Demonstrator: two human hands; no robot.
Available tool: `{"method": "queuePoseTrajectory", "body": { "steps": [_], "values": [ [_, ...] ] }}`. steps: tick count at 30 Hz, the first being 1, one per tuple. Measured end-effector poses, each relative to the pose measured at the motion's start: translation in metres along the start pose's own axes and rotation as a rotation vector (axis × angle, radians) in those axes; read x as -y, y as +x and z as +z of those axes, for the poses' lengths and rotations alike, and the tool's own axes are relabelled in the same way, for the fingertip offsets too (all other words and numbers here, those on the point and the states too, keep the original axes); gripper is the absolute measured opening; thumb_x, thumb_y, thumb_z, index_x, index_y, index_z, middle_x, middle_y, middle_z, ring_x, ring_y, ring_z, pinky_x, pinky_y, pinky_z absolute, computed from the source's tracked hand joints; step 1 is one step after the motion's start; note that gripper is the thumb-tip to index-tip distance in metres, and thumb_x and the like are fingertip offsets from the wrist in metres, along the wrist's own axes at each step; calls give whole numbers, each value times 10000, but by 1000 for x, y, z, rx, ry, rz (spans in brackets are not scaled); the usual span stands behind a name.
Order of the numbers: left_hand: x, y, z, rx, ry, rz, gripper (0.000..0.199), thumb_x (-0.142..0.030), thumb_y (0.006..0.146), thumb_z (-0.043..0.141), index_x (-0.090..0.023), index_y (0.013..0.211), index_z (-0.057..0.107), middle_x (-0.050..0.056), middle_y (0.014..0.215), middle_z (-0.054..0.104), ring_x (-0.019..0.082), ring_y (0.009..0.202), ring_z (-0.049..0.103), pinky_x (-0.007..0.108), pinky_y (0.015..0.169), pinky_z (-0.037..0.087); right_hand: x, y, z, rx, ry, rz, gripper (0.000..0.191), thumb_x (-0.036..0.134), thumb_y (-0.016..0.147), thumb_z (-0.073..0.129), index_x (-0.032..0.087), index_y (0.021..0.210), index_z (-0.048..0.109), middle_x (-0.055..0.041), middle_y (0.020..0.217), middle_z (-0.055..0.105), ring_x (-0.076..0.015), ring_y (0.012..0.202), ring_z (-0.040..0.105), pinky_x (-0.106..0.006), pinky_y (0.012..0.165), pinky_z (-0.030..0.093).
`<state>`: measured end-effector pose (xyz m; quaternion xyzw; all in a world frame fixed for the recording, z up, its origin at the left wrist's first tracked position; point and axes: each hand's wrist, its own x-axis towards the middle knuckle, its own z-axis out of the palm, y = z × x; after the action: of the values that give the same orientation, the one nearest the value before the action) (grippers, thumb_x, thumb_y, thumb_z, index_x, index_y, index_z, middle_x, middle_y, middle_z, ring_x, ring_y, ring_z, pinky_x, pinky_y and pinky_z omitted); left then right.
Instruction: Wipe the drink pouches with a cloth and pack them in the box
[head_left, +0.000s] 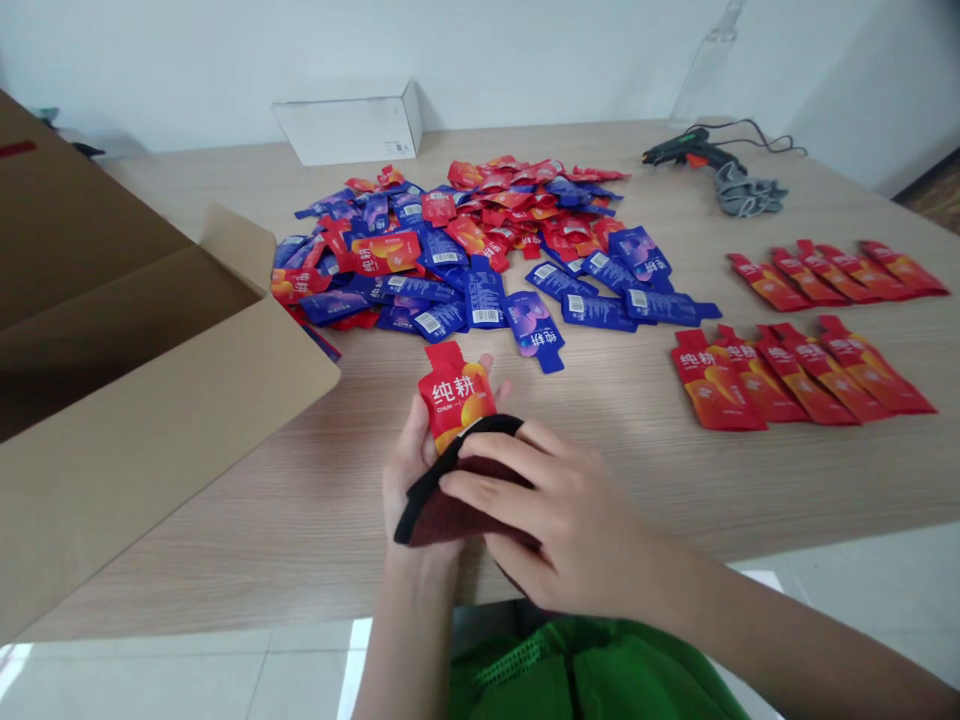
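My left hand supports a red sachet with orange fruit print, its narrow neck pointing away from me. Fingertips show past the sachet's right edge; its lower part is covered. Over that part lies a maroon cloth with a black border, and my right hand is closed on it, pressing it toward the sachet. Just beyond my hands, a purple-blue sachet lies at the front of a mixed pile of red and blue sachets.
At the left stands an open cardboard box. To the right lie two rows of red sachets, a front row and a back row. Farther back are a white box, a corded glue gun and a grey crumpled cloth.
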<state>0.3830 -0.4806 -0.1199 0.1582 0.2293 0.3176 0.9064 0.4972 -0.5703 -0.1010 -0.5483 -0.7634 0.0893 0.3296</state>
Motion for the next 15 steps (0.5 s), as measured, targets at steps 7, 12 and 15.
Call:
{"method": "queuePoseTrajectory", "body": {
  "steps": [7,12,15],
  "values": [
    [13,-2,1,-87,-12,32,428,-423,1007,393,-191,1217,686,49,951,780,224,1093,691,345,1036,486,-7,26,-35,-156,175,55,310,123,899,545,132,1185,666,-47,1198,703,-176,1072,611,-340,989,459],
    [11,2,4,-130,-45,104,443,-344,1027,330,-188,1318,624,56,1032,773,165,1006,714,233,910,524,-16,38,-14,-163,-3,1,315,170,926,511,105,1197,658,-88,1237,689,-235,1098,581,-410,982,448],
    [1,5,-3,2,-44,22,536,-490,1004,348,-194,1404,545,77,1240,715,214,1222,625,299,1032,473,-7,15,1,-119,-2,-40,299,160,918,525,99,1176,664,-99,1255,676,-226,1071,567,-391,947,457]
  ]
}}
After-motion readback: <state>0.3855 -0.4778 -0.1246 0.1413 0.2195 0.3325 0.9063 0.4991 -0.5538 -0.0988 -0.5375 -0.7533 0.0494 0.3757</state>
